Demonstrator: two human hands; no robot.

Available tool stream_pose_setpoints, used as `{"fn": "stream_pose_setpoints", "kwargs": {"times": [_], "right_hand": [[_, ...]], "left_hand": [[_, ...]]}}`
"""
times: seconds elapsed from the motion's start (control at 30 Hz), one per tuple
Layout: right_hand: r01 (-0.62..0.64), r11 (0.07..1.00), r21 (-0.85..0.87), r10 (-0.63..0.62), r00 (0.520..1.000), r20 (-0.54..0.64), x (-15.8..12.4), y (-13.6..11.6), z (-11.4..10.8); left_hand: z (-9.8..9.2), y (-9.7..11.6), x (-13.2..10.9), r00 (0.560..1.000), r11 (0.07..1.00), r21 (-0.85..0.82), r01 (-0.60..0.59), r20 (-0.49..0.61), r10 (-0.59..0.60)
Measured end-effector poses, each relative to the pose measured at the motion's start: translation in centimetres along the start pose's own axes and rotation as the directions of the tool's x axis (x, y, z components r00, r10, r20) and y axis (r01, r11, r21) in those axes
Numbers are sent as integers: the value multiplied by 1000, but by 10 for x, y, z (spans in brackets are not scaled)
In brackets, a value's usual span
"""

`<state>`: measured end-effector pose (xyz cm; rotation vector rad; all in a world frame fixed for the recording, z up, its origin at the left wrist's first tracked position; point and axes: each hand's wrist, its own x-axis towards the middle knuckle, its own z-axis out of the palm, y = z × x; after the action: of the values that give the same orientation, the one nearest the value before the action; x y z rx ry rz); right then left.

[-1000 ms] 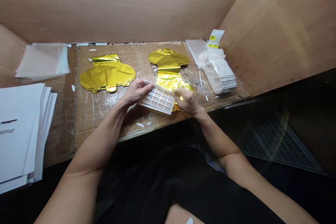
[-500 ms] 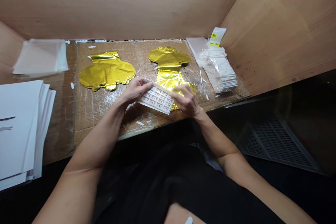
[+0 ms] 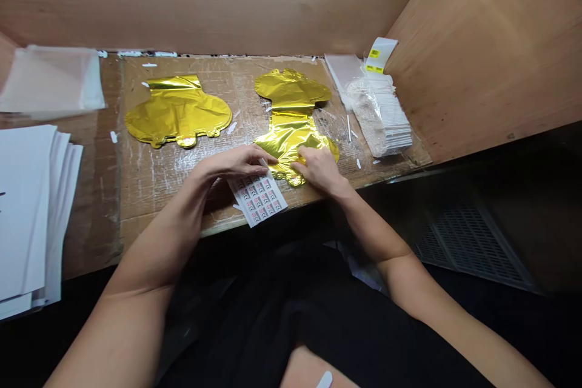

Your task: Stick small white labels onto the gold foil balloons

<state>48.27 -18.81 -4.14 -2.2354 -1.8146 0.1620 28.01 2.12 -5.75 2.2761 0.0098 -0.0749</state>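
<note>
A white sticker sheet (image 3: 260, 200) with rows of small printed labels lies at the desk's front edge, partly overhanging it. My left hand (image 3: 231, 163) rests flat on the sheet's upper end, fingers stretched out toward the gold foil balloon (image 3: 291, 127). My right hand (image 3: 319, 171) sits on the near end of that balloon, fingertips bunched and pressed down on the foil; what is under them is hidden. A second pile of gold foil balloons (image 3: 177, 112) lies further left, apart from both hands.
White paper sheets (image 3: 27, 206) are stacked at the left, with clear bags (image 3: 54, 79) behind them. A plastic-wrapped bundle of white cards (image 3: 384, 118) and a yellow-labelled tag (image 3: 379, 51) lie at the right wall. Wooden walls close in the back and right. Small white strips litter the taped cardboard desk (image 3: 150, 188).
Both hands held the sticker sheet up before. Now it lies on the desk edge under my left hand, turned lengthwise, and my right hand has let go and moved onto the gold foil.
</note>
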Motion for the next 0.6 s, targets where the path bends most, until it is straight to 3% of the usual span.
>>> {"fn": "stream_pose_setpoints", "kwargs": {"times": [0.1, 0.17, 0.23, 0.3, 0.37, 0.47, 0.6], "right_hand": [[3, 999, -37, -5, 998, -69, -5, 10, -2], [131, 990, 51, -132, 991, 6, -4, 18, -2], [184, 967, 178, -202, 975, 90, 1, 23, -2], [135, 942, 308, -188, 971, 148, 9, 27, -6], [57, 904, 424, -165, 961, 223, 21, 30, -16], [-25, 843, 538, -199, 914, 354, 46, 32, -42], [-13, 820, 572, -325, 813, 484, 80, 32, -68]], "left_hand": [[-1, -1, -1, 1000, 1000, -11, 1, -6, -1], [-8, 3, -6, 1000, 1000, -13, -11, -14, 10], [-19, 11, -14, 998, 999, -31, -15, -63, 13], [-29, 20, -24, 993, 993, -119, -10, -120, -4], [-34, 27, -30, 993, 964, -266, 8, -109, -38], [-30, 31, -28, 997, 930, -361, 75, 3, -79], [-18, 31, -17, 993, 962, -254, 102, 79, -85]]}}
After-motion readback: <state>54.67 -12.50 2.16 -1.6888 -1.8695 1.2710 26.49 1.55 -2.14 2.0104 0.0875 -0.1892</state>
